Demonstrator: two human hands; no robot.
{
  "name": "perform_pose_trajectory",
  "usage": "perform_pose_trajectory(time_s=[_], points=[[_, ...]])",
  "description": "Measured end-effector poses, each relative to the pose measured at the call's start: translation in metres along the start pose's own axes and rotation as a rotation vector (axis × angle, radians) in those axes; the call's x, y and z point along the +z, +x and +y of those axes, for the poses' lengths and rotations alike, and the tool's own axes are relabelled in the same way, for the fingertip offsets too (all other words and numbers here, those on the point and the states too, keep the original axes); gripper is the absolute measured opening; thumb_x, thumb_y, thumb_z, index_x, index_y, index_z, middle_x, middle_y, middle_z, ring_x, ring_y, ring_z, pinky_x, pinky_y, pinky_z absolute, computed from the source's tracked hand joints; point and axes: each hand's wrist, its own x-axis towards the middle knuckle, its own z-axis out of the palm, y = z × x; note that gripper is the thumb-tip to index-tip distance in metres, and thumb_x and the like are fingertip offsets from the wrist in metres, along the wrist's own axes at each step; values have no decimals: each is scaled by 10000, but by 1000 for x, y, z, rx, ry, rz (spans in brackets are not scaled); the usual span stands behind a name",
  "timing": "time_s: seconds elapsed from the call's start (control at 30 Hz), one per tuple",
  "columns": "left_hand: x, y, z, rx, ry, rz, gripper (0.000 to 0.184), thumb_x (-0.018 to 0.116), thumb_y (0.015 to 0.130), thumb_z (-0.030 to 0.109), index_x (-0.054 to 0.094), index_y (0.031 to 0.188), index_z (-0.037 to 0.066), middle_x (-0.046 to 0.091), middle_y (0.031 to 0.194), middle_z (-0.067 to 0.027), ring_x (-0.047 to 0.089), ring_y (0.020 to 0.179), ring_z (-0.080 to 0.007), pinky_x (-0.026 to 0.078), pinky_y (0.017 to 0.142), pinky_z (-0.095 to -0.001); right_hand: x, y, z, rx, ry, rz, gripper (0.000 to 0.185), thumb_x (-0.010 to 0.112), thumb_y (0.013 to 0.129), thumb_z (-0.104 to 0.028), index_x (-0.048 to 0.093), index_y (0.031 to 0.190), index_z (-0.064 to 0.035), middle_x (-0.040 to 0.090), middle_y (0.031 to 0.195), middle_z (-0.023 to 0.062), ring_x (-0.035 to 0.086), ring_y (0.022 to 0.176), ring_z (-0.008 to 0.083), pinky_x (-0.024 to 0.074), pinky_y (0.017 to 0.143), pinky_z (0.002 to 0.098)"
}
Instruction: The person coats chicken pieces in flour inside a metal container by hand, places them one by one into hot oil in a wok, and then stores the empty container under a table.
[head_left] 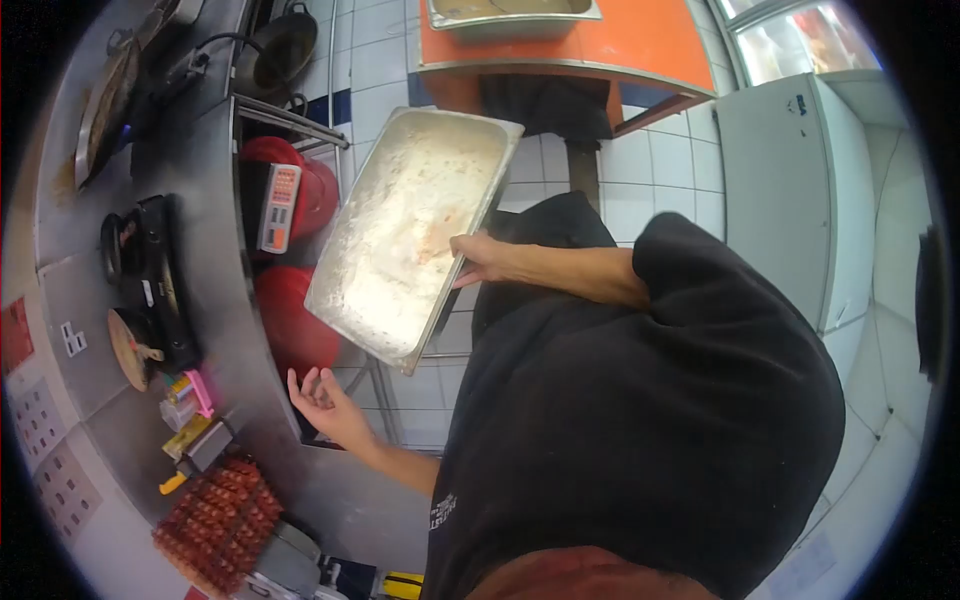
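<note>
A deep rectangular metal pan [400, 225] hangs tilted at the centre of the view, with white powdery stuff and a few small orange bits inside. My right hand [478, 260] grips its right rim, thumb over the edge and fingers partly hidden behind the wall. Below and left of the pan, apart from it, my left hand [325, 402] is empty, fingers spread and slightly curled, close to the steel counter's edge.
The steel counter [225, 330] on the left bears a black stove [165, 280] and skewered meat [222, 520]. Red tubs [295, 320] and a scale [278, 208] stand beside it. An orange table [650, 45] holds another pan [512, 25]. A white cabinet [775, 190] stands right.
</note>
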Motion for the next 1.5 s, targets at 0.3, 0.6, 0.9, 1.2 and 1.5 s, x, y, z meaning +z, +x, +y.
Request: perform_pose_trajectory(time_s=[0.3,0.6,0.9,1.2,1.5], points=[[64,-158,-49,-147,113,-243,593,676,916,93,411,1446,83,623,1139,-91,573,912,-145,476,785,-278,-200,-33,48,-9,237,51,723,481,876,-121,91,1474,-10,482,1352,244,653,1072,408,607,867,499],[287,-179,11,108,323,-812,569,679,907,127,442,1422,82,665,1065,-110,640,870,-172,523,706,-297,-363,-65,49,-140,587,224,638,509,849,-149,307,1449,-66,538,1329,209,644,1113,377,585,888,516],[715,-147,-99,566,389,-1195,399,656,928,193,578,1271,3,677,1105,-154,637,1026,-199,490,916,-328,-547,72,126,-203,905,548,607,554,821,-165,341,1377,-49,509,1266,182,640,1042,340,580,847,514],[1099,-130,-306,-800,151,-1018,520,545,1003,298,409,1424,26,530,1337,-167,631,1045,-300,552,850,-429,-680,199,128,-152,1080,760,533,537,841,-195,439,1313,32,576,1179,177,644,1006,332,589,830,470],[1185,-92,-427,-835,-28,-950,442,492,1027,268,419,1335,-41,485,1272,-179,584,1030,-284,568,874,-461,-686,229,138,-159,1211,794,473,556,849,-194,494,1265,21,582,1154,171,632,1015,297,596,793,418]])
